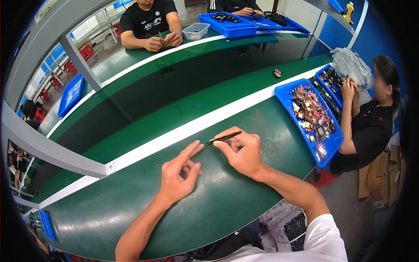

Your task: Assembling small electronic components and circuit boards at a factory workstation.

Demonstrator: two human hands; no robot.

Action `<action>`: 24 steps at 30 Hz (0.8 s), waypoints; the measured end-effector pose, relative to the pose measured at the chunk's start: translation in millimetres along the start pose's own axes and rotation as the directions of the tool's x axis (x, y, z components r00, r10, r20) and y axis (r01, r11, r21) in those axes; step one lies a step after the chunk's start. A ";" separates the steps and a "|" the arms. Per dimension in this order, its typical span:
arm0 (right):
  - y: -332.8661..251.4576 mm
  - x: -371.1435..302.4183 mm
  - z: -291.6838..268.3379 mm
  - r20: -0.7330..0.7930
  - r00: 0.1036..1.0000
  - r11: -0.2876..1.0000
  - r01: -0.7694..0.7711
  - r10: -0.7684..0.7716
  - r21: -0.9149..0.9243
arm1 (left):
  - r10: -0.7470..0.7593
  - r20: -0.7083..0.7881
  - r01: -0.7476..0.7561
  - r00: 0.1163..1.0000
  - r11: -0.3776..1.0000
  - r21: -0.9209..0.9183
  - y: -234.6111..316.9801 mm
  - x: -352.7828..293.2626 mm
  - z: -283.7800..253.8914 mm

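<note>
My right hand [242,153] is closed around slim black tweezers [227,136], pinched between thumb and fingers. Their narrow tip points left, toward the fingertips of my left hand [178,174]. That left hand is held over the green work table [144,203] with its index finger stretched out and its thumb apart. Nothing shows in its grasp. Whether the left fingertips touch the tweezers' tip is too small to tell.
A blue tray [321,159] of small wired, wrapped parts stands at right. Beside it a co-worker handles something over another blue bin [326,70]. A dark green conveyor belt [174,94] runs beyond a white rail [163,141]. One small part [277,73] lies on the belt. A grey frame post [56,153] rises at left.
</note>
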State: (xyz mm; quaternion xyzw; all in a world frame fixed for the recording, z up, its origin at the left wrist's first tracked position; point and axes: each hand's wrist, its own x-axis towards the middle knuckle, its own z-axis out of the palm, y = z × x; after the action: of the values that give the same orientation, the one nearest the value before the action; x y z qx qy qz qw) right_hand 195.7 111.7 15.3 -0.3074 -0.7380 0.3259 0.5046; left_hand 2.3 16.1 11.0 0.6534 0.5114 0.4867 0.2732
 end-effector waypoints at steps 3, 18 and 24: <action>-0.9 0.0 -1.9 0.031 0.999 1.000 -0.019 0.020 -0.011 | 0.007 -0.001 -0.007 1.000 1.000 0.001 -0.1 -0.4 0.0; 2.1 0.3 -0.5 -0.009 1.000 0.999 -0.029 0.030 0.015 | 0.091 -0.007 -0.090 0.996 0.994 0.064 -1.3 0.7 4.5; -0.7 -1.1 -1.8 0.000 0.997 0.997 -0.071 0.071 0.017 | 0.094 -0.007 -0.093 0.996 0.991 0.098 1.9 0.0 4.4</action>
State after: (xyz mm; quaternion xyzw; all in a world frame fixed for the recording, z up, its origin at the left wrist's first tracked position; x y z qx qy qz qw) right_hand 197.7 110.7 15.8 -0.3292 -0.7236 0.3497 0.4957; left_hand 7.1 16.0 11.0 0.6863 0.5050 0.4772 0.2150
